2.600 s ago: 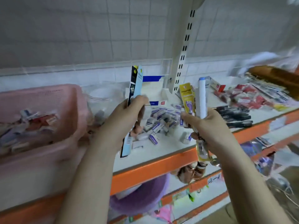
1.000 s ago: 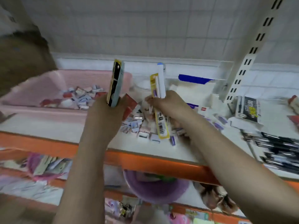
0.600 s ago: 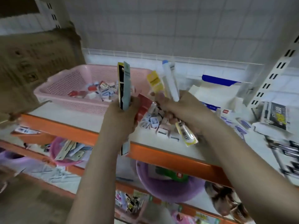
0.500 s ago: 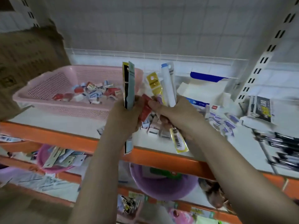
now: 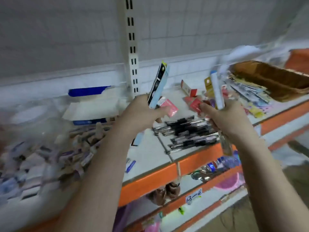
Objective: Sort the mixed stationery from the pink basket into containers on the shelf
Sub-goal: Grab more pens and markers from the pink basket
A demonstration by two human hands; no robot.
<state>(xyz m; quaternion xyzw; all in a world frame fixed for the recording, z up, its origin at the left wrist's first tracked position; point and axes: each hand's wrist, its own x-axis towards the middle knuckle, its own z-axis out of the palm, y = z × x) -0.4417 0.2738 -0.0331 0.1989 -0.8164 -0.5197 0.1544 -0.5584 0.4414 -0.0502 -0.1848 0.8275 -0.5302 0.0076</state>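
My left hand [image 5: 142,111] grips a flat black-and-light-blue packet [image 5: 158,87] upright, together with a small pink-red packet [image 5: 168,107]. My right hand [image 5: 224,118] grips a white tube-shaped item [image 5: 217,91] and a yellow carded pack [image 5: 209,87], whose clear lower end [image 5: 225,144] hangs below the fist. Both hands hover over the white shelf [image 5: 150,148] above a row of black pens [image 5: 189,131]. The pink basket is out of view.
A heap of small erasers [image 5: 50,158] lies on the shelf at left, behind it a white-and-blue open box [image 5: 90,108]. A brown wicker basket [image 5: 270,81] stands at the right rear, with flat packets [image 5: 247,94] and red boxes [image 5: 189,87] beside it. An upright slotted post [image 5: 132,52] rises behind.
The view has swung right, so the pink basket left the frame and the pens and wicker basket came in. Both hands keep their items and now sit over the pens.
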